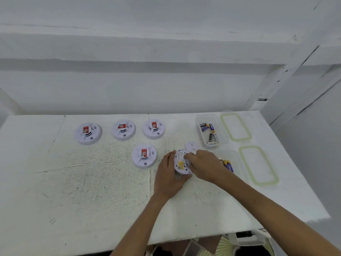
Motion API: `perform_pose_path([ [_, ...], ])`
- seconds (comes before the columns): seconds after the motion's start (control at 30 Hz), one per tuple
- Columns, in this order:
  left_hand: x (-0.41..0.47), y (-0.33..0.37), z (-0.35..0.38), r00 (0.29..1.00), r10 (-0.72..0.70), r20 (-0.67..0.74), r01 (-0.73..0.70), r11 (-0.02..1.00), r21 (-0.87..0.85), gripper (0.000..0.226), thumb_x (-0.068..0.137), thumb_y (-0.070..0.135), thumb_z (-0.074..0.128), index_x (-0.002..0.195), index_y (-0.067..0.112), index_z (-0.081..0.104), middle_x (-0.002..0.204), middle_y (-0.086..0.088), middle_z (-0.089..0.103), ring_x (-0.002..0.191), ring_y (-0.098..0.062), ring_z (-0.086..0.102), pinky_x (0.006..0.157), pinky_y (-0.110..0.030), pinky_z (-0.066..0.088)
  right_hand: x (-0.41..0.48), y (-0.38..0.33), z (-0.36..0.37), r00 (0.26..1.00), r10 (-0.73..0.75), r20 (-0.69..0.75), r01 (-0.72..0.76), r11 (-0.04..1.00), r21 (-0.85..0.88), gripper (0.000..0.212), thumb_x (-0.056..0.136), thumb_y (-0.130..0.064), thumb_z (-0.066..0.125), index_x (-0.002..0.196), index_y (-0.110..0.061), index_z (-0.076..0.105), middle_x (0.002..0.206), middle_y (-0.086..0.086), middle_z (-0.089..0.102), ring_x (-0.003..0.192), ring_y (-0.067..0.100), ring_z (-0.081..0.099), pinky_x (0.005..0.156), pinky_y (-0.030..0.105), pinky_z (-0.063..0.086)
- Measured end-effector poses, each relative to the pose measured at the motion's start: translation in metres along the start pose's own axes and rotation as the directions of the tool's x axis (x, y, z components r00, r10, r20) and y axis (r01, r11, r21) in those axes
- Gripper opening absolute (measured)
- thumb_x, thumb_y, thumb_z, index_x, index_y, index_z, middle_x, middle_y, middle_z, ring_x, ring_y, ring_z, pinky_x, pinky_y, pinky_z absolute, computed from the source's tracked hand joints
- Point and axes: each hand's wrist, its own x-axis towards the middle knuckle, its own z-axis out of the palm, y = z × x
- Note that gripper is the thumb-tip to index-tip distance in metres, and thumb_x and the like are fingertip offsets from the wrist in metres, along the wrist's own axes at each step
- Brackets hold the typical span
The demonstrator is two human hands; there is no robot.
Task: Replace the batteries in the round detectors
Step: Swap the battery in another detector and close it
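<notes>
A round white detector lies upside down on the table, its labelled back with a yellow sticker facing up. My left hand grips its left rim and underside. My right hand reaches over it from the right, fingertips on the open back; what they pinch is hidden. Its removed round back plate lies just behind. Several more detectors stand face up: three in a back row and one nearer.
A clear box at the back right holds several batteries. A second clear box with batteries sits behind my right wrist. Two green-rimmed lids lie to their right. The table's front edge is close.
</notes>
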Motion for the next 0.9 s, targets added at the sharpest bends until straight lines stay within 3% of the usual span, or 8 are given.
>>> perform_pose_path([
  [0.13,0.0,0.001,0.0,1.0,-0.002,0.009,0.002,1.0,0.03,0.107,0.076,0.062,0.081,0.158,0.013,0.033,0.155,-0.005,0.042,0.142,-0.022,0.044,0.115,-0.038,0.043,0.0,-0.006,0.001,0.999,-0.03,0.035,0.033,0.993,-0.114,0.037,0.095,-0.015,0.054,0.132,-0.013,0.05,0.117,0.011,0.064,0.095,0.029,0.059,0.071,0.035,0.036],
  [0.23,-0.001,-0.001,0.0,1.0,-0.006,0.006,0.005,0.999,0.038,0.108,0.075,0.071,0.071,0.158,0.012,0.033,0.155,-0.005,0.043,0.141,-0.022,0.045,0.114,-0.041,0.045,-0.004,-0.009,0.006,1.0,-0.014,0.014,0.016,0.994,-0.107,0.034,0.094,-0.02,0.054,0.127,-0.013,0.053,0.106,0.011,0.067,0.085,0.03,0.059,0.071,0.036,0.04],
  [0.33,0.0,-0.003,0.0,1.0,-0.008,0.013,0.008,1.0,0.02,0.108,0.076,0.07,0.074,0.159,0.016,0.03,0.156,-0.001,0.039,0.143,-0.02,0.042,0.115,-0.043,0.044,-0.005,0.003,0.003,0.986,0.122,-0.113,-0.103,0.982,0.155,0.027,0.099,-0.026,0.049,0.121,-0.018,0.063,0.085,0.007,0.069,0.065,0.021,0.053,0.058,0.028,0.039],
  [0.43,0.002,-0.002,0.0,1.0,-0.015,0.009,0.015,0.999,0.029,0.108,0.076,0.066,0.078,0.159,0.018,0.029,0.156,0.001,0.038,0.144,-0.019,0.04,0.117,-0.042,0.042,-0.001,0.026,-0.001,0.942,0.278,-0.186,-0.17,0.877,0.449,0.019,0.095,-0.021,0.059,0.109,-0.02,0.072,0.08,0.001,0.076,0.061,0.011,0.062,0.062,0.027,0.054],
  [0.63,0.001,-0.004,0.001,1.0,-0.015,0.011,0.015,1.0,0.022,0.109,0.076,0.066,0.079,0.16,0.017,0.029,0.158,-0.001,0.038,0.145,-0.019,0.038,0.118,-0.042,0.041,0.013,0.067,-0.002,0.8,0.545,-0.25,-0.273,0.702,0.658,0.014,0.092,-0.014,0.062,0.098,-0.018,0.074,0.074,-0.003,0.071,0.065,0.011,0.065,0.066,0.024,0.054],
  [0.7,0.001,-0.004,0.001,1.0,-0.02,0.017,0.02,1.0,0.02,0.109,0.076,0.066,0.078,0.16,0.018,0.028,0.159,0.0,0.037,0.146,-0.019,0.037,0.119,-0.042,0.04,0.022,0.084,0.0,0.776,0.59,-0.221,-0.337,0.686,0.645,0.017,0.091,-0.008,0.059,0.1,-0.013,0.073,0.084,0.004,0.073,0.072,0.017,0.066,0.069,0.025,0.053],
  [0.8,0.001,-0.003,0.001,0.999,-0.025,0.021,0.025,0.999,0.02,0.109,0.076,0.064,0.079,0.16,0.018,0.028,0.159,0.0,0.037,0.147,-0.019,0.036,0.119,-0.041,0.039,0.038,0.104,0.01,0.778,0.62,-0.099,-0.504,0.71,0.492,0.023,0.093,-0.005,0.054,0.11,-0.002,0.069,0.1,0.017,0.071,0.09,0.03,0.064,0.071,0.031,0.049],
  [0.9,0.001,-0.003,0.0,0.999,-0.033,0.026,0.032,0.999,0.013,0.109,0.075,0.065,0.08,0.16,0.019,0.029,0.158,0.001,0.037,0.146,-0.017,0.036,0.118,-0.04,0.04,0.052,0.106,0.011,0.763,0.646,0.029,-0.604,0.697,0.386,0.025,0.094,-0.006,0.052,0.115,0.001,0.064,0.11,0.023,0.062,0.084,0.031,0.055,0.065,0.03,0.041],
])
